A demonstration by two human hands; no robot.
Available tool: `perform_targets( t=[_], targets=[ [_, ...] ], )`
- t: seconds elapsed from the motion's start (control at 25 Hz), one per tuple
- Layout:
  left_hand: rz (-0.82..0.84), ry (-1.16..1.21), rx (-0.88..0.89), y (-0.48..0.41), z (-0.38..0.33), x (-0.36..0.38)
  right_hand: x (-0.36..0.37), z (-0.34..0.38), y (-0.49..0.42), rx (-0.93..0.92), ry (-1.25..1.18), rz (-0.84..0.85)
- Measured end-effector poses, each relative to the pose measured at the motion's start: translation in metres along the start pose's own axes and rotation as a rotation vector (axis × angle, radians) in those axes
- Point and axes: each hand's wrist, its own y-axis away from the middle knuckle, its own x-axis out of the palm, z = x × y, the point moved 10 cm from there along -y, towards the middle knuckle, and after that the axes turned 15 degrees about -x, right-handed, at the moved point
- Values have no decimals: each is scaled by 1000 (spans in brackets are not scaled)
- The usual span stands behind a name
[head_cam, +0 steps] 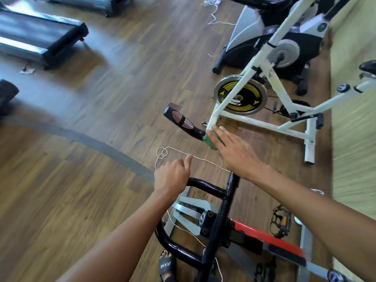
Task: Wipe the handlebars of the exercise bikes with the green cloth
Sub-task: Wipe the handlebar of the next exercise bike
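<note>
Wiping in progress at frame centre: the right hand (236, 153), fingers flat, presses the crumpled green cloth (209, 142) on the far black tubular handlebar (195, 133), while the left hand (173, 176) clenches the near black loop bar (205, 187); next, I judge, sweep outward toward the grip end.

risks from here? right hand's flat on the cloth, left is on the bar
1. The right hand presses the green cloth with fingers spread, not gripping it; the cloth could slide off the handlebar.
2. A loose white string runs past the left hand and the black frame; it could snag.
</note>
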Motion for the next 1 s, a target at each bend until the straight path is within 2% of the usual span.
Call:
perform_targets(
  t=[0.2,0.44,0.6,0.68,0.76,0.84,0.92,1.0],
  targets=[
    [-61,-47,-2,1,-3,-6,-3,24,-35,-179,29,-60],
    [-76,-66,11,0,-5,-6,-11,24,-49,-214,-85,-165],
    [-90,-62,13,0,-4,-7,1,17,-47,-170,-30,-79],
    [-97,-58,24,0,-5,-7,-9,8,-37,-143,-113,-152],
    [-95,-53,30,0,-6,-8,-33,3,-36,-106,-263,-310],
    [-94,-53,29,0,-6,-9,-56,10,-56,-98,-309,-450],
    [-87,-57,25,0,-5,-9,-59,33,-87,-150,-232,-479],
    [-80,-41,15,1,-4,-9,-40,47,-106,-188,-119,-403]
  ],
)
